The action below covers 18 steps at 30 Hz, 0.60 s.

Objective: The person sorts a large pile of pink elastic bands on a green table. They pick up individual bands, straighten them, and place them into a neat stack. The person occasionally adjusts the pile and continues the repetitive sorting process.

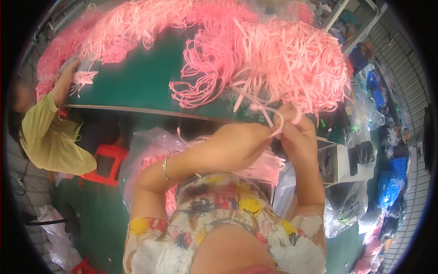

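Observation:
Just past the table's near edge, both my hands are raised together on a thin pale pink strap (279,119) bent into a loop. My left hand (244,144) is closed, its fingertips pinching one part of the strap; most of its fingers are hidden behind its back. On the right, my right hand (296,132) pinches the strap between thumb and fingers. Beyond them a large heap of flat pale pink straps (296,59) covers the table. Left of this heap lie bundles of brighter pink cords (212,64). Small clear pieces (251,113) are scattered close to my hands.
The green table (141,77) carries more pink bundles along its far side. A co-worker in a yellow-green top (54,137) reaches over it at left, near a red stool (107,164). Bagged pink straps (153,150) lie by my lap; a white box (351,166) stands right.

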Motion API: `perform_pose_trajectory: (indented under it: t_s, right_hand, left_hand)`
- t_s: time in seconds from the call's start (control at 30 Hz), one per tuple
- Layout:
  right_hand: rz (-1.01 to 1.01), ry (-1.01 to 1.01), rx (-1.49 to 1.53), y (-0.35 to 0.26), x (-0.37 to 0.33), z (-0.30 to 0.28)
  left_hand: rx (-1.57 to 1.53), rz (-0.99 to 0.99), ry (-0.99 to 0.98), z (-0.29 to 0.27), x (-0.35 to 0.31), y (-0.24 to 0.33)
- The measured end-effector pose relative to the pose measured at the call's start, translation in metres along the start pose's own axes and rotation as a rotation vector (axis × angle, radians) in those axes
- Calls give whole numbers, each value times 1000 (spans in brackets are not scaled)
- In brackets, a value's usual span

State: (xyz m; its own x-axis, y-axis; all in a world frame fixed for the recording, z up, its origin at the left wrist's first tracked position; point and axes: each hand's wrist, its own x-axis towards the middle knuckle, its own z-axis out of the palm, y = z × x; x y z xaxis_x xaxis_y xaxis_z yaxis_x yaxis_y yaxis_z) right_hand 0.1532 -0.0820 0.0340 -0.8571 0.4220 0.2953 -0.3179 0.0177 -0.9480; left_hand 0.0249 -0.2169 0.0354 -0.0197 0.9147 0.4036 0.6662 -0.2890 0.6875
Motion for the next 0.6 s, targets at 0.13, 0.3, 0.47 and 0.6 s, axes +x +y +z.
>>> perform_pose_trajectory:
  t_s: [0.13,0.3,0.47,0.6]
  right_hand:
    - [7,109,324,14,-29,-37]
    - [96,64,328,58,-81,-88]
    - [414,191,218,117,-130,-121]
    - [687,17,-464,138,-141,-129]
  left_hand:
    - [-85,-131,-69,-2,-41,-72]
    - [-96,-326,-43,11,-115,-146]
    - [-78,-442,2,12,-147,-153]
    - [40,-586,-120,26,-169,-174]
